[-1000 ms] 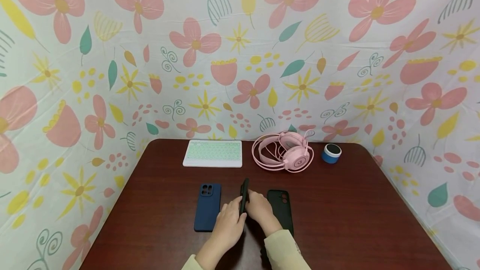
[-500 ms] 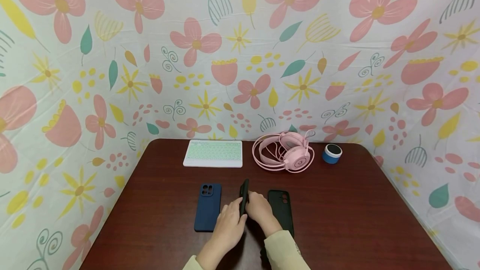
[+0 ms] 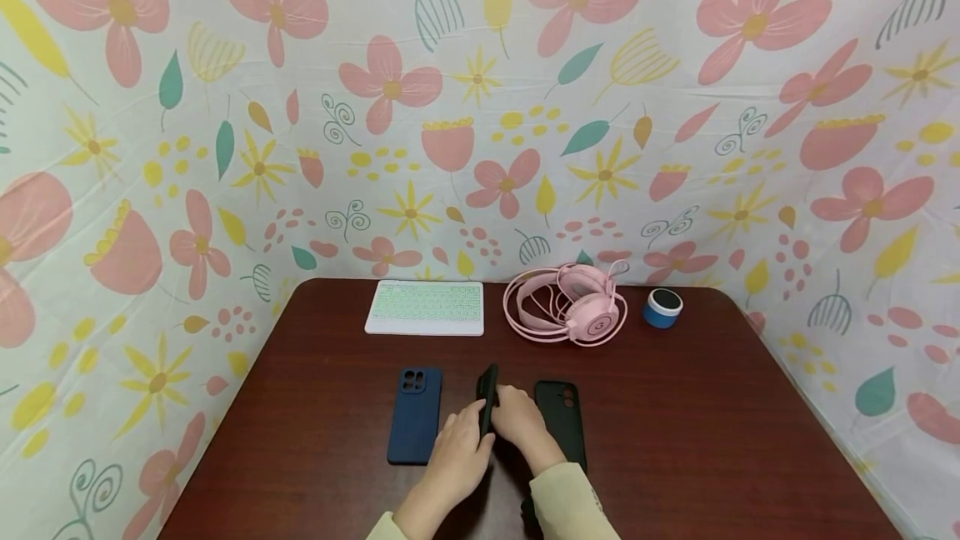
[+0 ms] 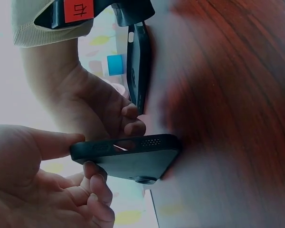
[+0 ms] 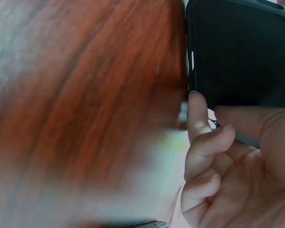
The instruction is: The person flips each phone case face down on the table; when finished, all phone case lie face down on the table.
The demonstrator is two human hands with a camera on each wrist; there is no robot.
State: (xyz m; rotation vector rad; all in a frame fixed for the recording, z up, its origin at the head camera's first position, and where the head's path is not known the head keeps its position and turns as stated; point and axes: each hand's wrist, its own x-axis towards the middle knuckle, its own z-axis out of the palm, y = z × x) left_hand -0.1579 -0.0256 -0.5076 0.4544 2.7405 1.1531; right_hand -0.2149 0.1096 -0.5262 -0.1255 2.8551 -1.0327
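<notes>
Slightly lower in the head view than a second ago, the held case point(image 3: 488, 400) is on edge between both hands. Left hand point(image 3: 459, 450) pinches its near end; right hand point(image 3: 519, 417) pinches it farther along, other fingers curled. Blue case point(image 3: 415, 422) lies left, black case point(image 3: 562, 422) right.

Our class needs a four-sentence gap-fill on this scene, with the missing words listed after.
1. The headphones are coloured ____.
2. In the head view, the keyboard lies to the ____ of the headphones.
3. Of the left hand and right hand, the one nearer the blue case is the ____.
4. Altogether, ____ hands touch the held case.

Missing words: pink; left; left; two.
</notes>
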